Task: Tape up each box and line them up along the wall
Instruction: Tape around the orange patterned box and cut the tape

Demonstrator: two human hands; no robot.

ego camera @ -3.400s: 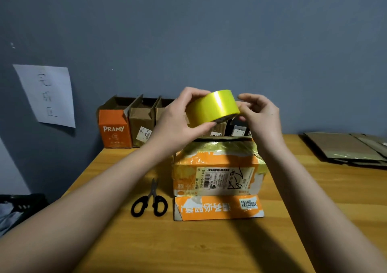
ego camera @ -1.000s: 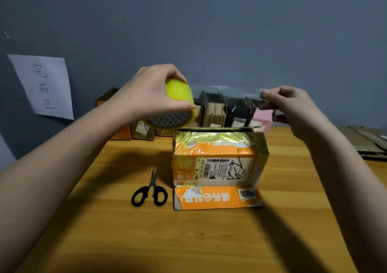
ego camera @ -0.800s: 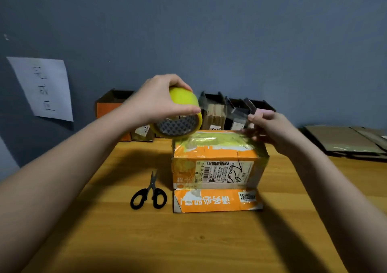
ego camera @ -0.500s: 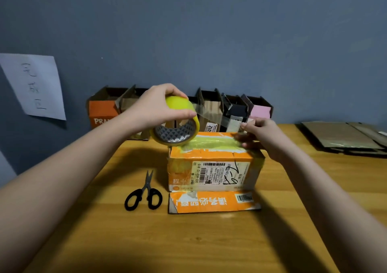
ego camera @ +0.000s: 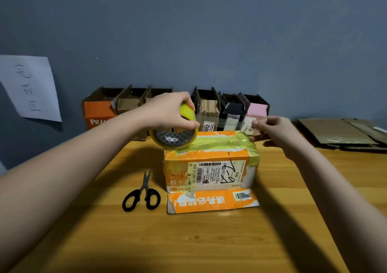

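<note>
We find the taping step in hand. The orange box point(ego camera: 211, 165) stands at the middle of the table point(ego camera: 209, 241), well short of the wall point(ego camera: 209, 31), with a loose orange flap point(ego camera: 212, 202) lying flat on the table at its near foot. Yellowish tape already covers part of its top.

The left hand point(ego camera: 167, 113) grips the roll point(ego camera: 174, 133), fingers curled over its rim, and holds it at the box's top left edge. The right hand point(ego camera: 276, 132) pinches the free end of the strip point(ego camera: 225, 121), thumb and fingers together on it, just beyond the top right corner. The clear strip spans between the hands and appears to hang above the lid, not yet pressed down.

Scissors point(ego camera: 143, 195) lie closed on the table just left of the box. A row of open boxes point(ego camera: 180, 107) stands against the wall behind.

In our judgement, the next move calls for lowering the strip onto the seam, smoothing it, then cutting at the roll. The near flap looks unsecured and needs attention before the box joins the row.
</note>
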